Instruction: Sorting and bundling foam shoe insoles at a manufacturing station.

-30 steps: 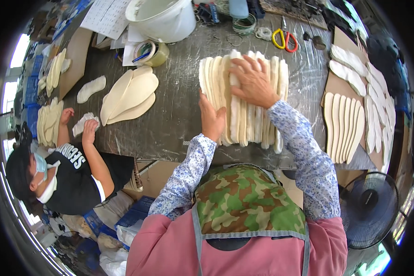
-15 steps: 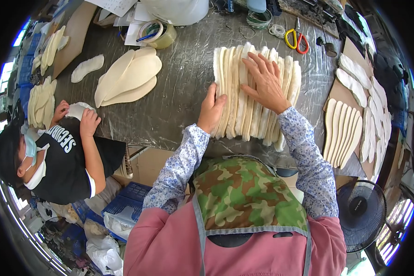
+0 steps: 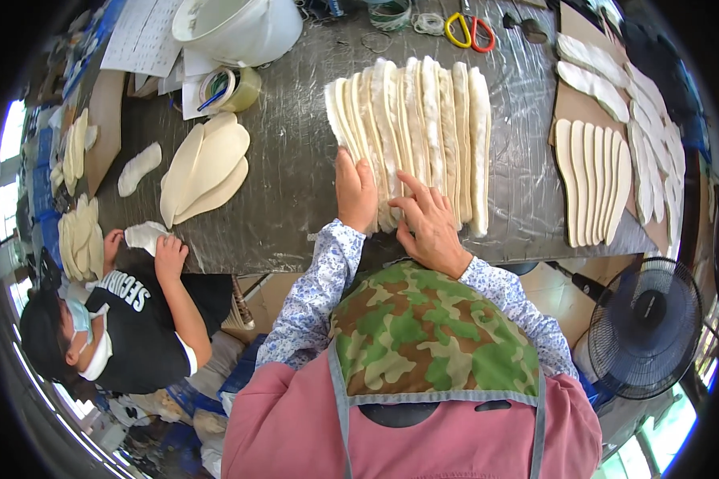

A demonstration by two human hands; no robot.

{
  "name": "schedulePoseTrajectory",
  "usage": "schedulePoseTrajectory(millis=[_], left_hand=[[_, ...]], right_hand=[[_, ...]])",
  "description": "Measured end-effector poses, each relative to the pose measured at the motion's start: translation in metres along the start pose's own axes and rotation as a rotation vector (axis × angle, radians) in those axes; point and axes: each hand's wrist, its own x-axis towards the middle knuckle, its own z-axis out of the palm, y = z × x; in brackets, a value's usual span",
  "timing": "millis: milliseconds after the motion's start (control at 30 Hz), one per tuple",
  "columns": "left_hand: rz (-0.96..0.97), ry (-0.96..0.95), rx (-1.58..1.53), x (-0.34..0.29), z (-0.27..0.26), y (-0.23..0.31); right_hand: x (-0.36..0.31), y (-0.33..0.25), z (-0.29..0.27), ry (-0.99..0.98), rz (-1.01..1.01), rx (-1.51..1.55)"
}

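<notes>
A row of cream, fleecy insoles [image 3: 411, 120] stands packed on edge across the table in front of me. My left hand [image 3: 355, 191] rests against the left side of the row near its close end, thumb up and apart from the fingers. Over the near ends of the insoles is my right hand [image 3: 430, 219], index finger stretched out and touching them, the other fingers loosely bent. Neither hand is closed around an insole. My right palm faces down, so its underside is hidden.
Left of the row lies a fan of flat insoles [image 3: 208, 172]. A co-worker [image 3: 140, 319] handles a white piece [image 3: 145, 236] at the left. Scissors [image 3: 470, 32], a white bucket [image 3: 244, 32] and tape rolls [image 3: 236, 89] lie farther back. More insoles [image 3: 591, 184] and a fan [image 3: 645, 327] are right.
My right hand has come off the top of the row and moved nearer to me, to the near ends. My left hand has slid slightly nearer along the side. The view has shifted.
</notes>
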Motion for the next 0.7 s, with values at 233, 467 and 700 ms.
schedulePoseTrajectory(millis=[233, 467, 700], left_hand=[[0.046, -0.086, -0.101, -0.001, 0.004, -0.001], [0.067, -0.072, -0.059, -0.003, 0.007, -0.008], [-0.029, -0.095, -0.117, -0.003, 0.005, -0.003]], right_hand=[[0.001, 0.006, 0.001, -0.014, 0.004, -0.060], [-0.003, 0.007, 0.002, 0.038, -0.010, -0.045], [-0.009, 0.012, -0.005, 0.131, 0.119, 0.009]])
